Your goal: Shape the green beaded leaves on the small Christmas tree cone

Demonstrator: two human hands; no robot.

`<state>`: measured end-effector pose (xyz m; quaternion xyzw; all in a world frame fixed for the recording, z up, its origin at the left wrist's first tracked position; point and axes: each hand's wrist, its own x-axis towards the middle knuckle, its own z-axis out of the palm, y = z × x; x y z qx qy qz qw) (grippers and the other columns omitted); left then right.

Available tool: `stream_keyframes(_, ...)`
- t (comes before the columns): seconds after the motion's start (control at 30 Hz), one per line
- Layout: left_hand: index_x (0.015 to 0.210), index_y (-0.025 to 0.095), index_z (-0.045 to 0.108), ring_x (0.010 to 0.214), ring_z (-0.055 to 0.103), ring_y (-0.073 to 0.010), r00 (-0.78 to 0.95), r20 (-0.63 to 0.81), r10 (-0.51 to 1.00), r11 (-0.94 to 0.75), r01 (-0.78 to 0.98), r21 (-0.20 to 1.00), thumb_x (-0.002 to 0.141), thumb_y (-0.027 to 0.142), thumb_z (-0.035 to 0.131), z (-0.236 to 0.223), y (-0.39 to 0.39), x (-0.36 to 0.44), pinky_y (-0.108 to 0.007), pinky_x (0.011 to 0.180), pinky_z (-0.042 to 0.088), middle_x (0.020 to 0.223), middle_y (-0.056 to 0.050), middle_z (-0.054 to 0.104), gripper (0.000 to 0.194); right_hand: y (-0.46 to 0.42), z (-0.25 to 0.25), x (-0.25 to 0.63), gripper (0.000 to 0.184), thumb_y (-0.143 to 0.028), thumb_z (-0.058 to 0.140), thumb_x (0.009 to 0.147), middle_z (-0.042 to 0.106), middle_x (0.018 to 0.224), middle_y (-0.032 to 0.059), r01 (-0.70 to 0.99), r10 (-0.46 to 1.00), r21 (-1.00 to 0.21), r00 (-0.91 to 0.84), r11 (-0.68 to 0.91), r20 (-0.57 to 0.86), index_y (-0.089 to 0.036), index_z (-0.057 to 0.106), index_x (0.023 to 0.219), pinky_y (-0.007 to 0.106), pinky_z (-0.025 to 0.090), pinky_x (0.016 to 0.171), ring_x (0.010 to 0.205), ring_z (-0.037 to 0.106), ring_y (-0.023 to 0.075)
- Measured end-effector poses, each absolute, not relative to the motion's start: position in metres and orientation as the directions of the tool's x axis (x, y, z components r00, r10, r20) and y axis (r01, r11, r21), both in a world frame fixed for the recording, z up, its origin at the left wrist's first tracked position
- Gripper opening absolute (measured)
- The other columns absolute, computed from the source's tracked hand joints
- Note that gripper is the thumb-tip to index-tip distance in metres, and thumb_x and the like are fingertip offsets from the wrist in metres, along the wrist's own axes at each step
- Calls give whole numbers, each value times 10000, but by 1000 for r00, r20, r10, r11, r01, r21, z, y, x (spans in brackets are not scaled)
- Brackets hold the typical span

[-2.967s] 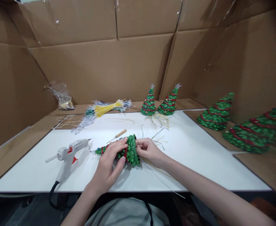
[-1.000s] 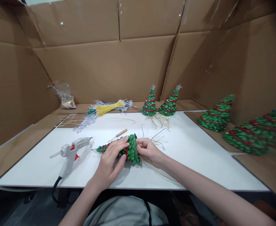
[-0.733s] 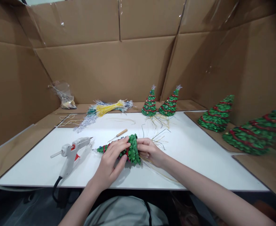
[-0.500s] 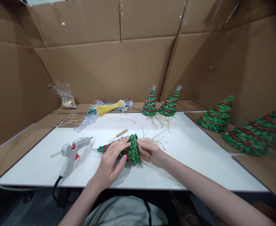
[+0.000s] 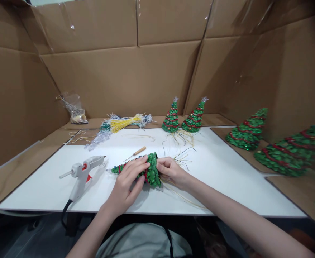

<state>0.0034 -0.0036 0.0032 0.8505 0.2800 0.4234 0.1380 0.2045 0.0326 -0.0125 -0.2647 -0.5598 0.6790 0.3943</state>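
Head camera looks down on a white tabletop [image 5: 222, 179] walled in by brown cardboard panels [image 5: 119, 79]. Going from the left, a white hot glue gun [image 5: 82, 173] lies on its side near the front edge, nozzle pointing right, its black cord trailing off the table. Just beside the nozzle starts the small green tree [image 5: 139, 172], a cone of green beads with red garland, lying on its side. Its long axis runs left to right: tip toward the glue gun, wide base toward the right hand. The left hand [image 5: 126, 186] is laid over the middle of the cone, fingers closed around it from the near side. The right hand [image 5: 170, 172] meets the base, fingers curled together; what they pinch cannot be told, though thin yellowish wires [image 5: 181, 195] trail from under it along the table. Both hands touch the tree, the left carrying most of it. Behind it lies a wooden-handled awl [image 5: 135, 153]. Farther back sit a bundle of yellow and silver wires [image 5: 119, 124], a clear plastic bag [image 5: 72, 107], and two finished trees [image 5: 181, 116] standing upright. On the cardboard at right stand two larger trees [image 5: 270, 141].
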Motion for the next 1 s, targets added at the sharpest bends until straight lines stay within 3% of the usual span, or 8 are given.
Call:
stream_keyframes(0.4,1295,261,523,1311,424,-229,482,569,666,-741,341,578,920,147,460,5,-5,-1,-423,1088,324,1412,-71,480,397,31,-11,203,498,-589,675,712,279,473,-96,-203,848,-979,-524,-34,79,-158,441,623,214,81,382,382,176,21)
stream_keyframes(1.0,1299,249,514,1313,415,-240,486,581,653,-753,334,567,920,154,441,4,-4,0,-433,1089,321,1415,-76,476,398,32,-12,203,482,-569,707,692,289,465,-97,-236,852,-968,-521,-85,52,-142,489,637,216,79,389,387,168,23)
